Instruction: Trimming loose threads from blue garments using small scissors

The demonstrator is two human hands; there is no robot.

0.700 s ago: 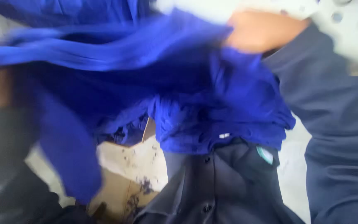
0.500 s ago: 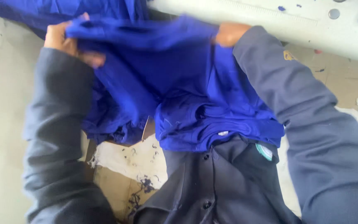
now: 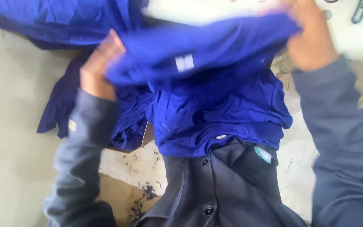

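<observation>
Both hands hold up a blue garment (image 3: 206,50) stretched between them over the person's lap. The left hand (image 3: 99,69) grips its left edge, fingers curled into the cloth so that the fabric bunches over the knuckles; the right hand (image 3: 311,40) is closed on the garment's far right corner, the fingers blurred but clearly clamped on the fabric. A small white label (image 3: 184,62) shows near the middle of the held piece. Beneath it, nearer the body, lies a pile of blue cloth (image 3: 219,117) in crumpled folds, resting against the person's dark navy buttoned shirt (image 3: 215,189), which carries a round teal badge (image 3: 263,154) on the right side of the chest. More blue fabric (image 3: 59,21) is heaped at the far left, and a strip of it hangs down at the left beside the left sleeve (image 3: 80,159). The right sleeve (image 3: 341,138) runs along the right edge of the view. A white table (image 3: 358,38) lies at the far right, just behind the right hand, with a green clip-like tool (image 3: 361,10) on it near the top edge. Below the pile, between the sleeves, a pale sheet (image 3: 135,168) with dark thread scraps lies over brown board, and the grey floor (image 3: 9,126) fills the left.
</observation>
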